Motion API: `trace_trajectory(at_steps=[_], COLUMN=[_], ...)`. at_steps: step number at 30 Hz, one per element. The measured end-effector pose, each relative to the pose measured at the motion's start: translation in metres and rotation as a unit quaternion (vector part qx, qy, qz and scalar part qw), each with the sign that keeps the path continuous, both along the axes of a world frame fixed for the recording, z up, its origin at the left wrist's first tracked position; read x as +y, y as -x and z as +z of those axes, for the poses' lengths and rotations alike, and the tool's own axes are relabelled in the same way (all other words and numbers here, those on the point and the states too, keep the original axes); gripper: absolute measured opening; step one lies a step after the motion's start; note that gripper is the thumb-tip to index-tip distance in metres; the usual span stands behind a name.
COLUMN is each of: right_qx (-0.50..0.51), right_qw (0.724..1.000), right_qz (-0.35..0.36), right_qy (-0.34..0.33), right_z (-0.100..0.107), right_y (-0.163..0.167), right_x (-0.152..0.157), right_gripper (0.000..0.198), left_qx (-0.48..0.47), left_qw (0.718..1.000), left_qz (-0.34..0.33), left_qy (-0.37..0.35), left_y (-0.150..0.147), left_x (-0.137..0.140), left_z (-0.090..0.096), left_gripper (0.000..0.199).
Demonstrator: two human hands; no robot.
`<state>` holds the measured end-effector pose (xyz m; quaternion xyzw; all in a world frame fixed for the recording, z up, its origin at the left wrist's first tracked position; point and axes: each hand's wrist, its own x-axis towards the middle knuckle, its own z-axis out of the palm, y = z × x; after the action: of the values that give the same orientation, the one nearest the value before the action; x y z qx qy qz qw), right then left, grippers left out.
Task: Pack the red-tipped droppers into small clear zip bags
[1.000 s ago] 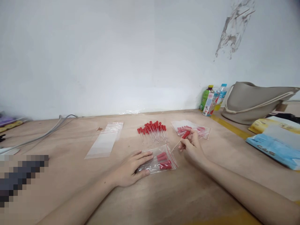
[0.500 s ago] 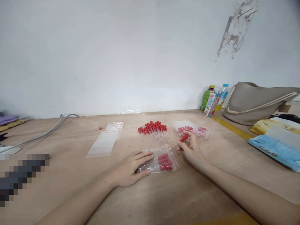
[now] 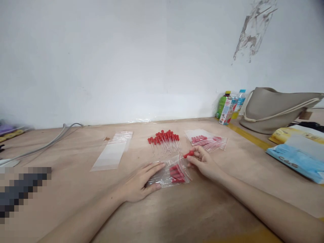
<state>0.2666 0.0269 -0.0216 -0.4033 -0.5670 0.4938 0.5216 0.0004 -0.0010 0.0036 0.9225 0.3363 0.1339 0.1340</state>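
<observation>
My left hand (image 3: 141, 180) lies flat, fingers spread, on the left end of a clear zip bag (image 3: 162, 177) that holds several red-bulbed droppers. My right hand (image 3: 202, 162) pinches one dropper by its red bulb (image 3: 188, 154) at the bag's mouth on the right. Its thin stem points left into the opening. Just behind the bag, a pile of loose droppers (image 3: 165, 136) rests on the table, bulbs facing away from me. Beyond my right hand lies another clear bag (image 3: 220, 143) with droppers inside.
Flat clear bags (image 3: 110, 155) lie to the left of the pile. Drink bottles (image 3: 225, 109), a grey bag (image 3: 273, 111) and a blue tissue pack (image 3: 293, 162) stand or lie at the right. A grey cable (image 3: 54, 140) runs across the left side, near a pixelated dark object (image 3: 20, 192).
My right hand has moved left with the dropper, so its stem is now inside the bag's mouth and the bulb is close to the opening. My left hand stays on the bag.
</observation>
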Motion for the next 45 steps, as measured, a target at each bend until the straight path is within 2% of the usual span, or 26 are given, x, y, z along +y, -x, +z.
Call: trace_trajectory(at_steps=[4,7,11,16,19,22,24,26,29,31,34,37,40,45], right_qx=[-0.117,-0.17,-0.188,-0.201,-0.191,-0.163,-0.169,-0.198,-0.267,-0.309,-0.325,-0.305,-0.284,-0.265], right_qw=[0.992,0.983,0.972,0.96,0.968,0.984,0.985,0.979,0.956,0.941,0.938,0.944,0.952,0.963], right_qz=[0.041,0.053,0.107,0.165,0.136,0.058,0.001,-0.023,-0.004,0.004,0.011,0.046,0.07,0.019], right_qy=[-0.017,-0.041,-0.089,-0.102,-0.095,-0.045,-0.026,-0.047,-0.122,-0.136,-0.118,-0.119,-0.088,-0.052], right_z=[-0.006,-0.004,0.003,0.004,0.001,-0.002,-0.004,-0.005,-0.006,-0.006,-0.007,-0.007,-0.008,-0.014], right_y=[-0.004,-0.004,0.003,0.009,0.013,0.018,0.021,0.022,0.02,0.017,0.014,0.014,0.016,0.02], right_x=[0.004,0.008,0.008,0.007,0.009,0.013,0.014,0.015,0.016,0.016,0.017,0.019,0.021,0.023], right_gripper=[0.028,0.027,0.022,0.027,0.025,0.024,0.021,0.016,0.016,0.022,0.023,0.02,0.024,0.028], left_qx=[0.004,0.004,0.003,-0.009,-0.013,-0.01,-0.01,-0.015,-0.024,-0.024,-0.017,-0.007,0.0,0.006], left_qw=[1.0,1.0,1.0,1.0,1.0,1.0,1.0,1.0,1.0,1.0,1.0,1.0,1.0,1.0], left_qz=[0.003,0.005,-0.001,-0.007,-0.006,-0.002,0.003,0.004,0.004,0.003,0.007,0.006,0.0,0.001], left_qy=[0.003,0.005,0.005,0.002,0.004,0.009,0.011,0.01,0.01,0.009,0.009,0.006,0.002,0.001], left_y=[0.0,0.0,-0.001,0.0,0.001,0.001,0.002,0.002,0.002,0.002,0.002,0.001,0.001,0.001], left_x=[0.0,0.001,0.0,0.001,0.001,0.002,0.001,0.001,0.002,0.002,0.002,0.002,0.003,0.003], left_z=[0.0,0.0,0.002,0.001,-0.001,-0.002,-0.002,-0.003,-0.004,-0.004,-0.004,-0.005,-0.005,-0.003], left_gripper=[0.055,0.055,0.054,0.054,0.054,0.053,0.053,0.053,0.053,0.052,0.05,0.051,0.051,0.05])
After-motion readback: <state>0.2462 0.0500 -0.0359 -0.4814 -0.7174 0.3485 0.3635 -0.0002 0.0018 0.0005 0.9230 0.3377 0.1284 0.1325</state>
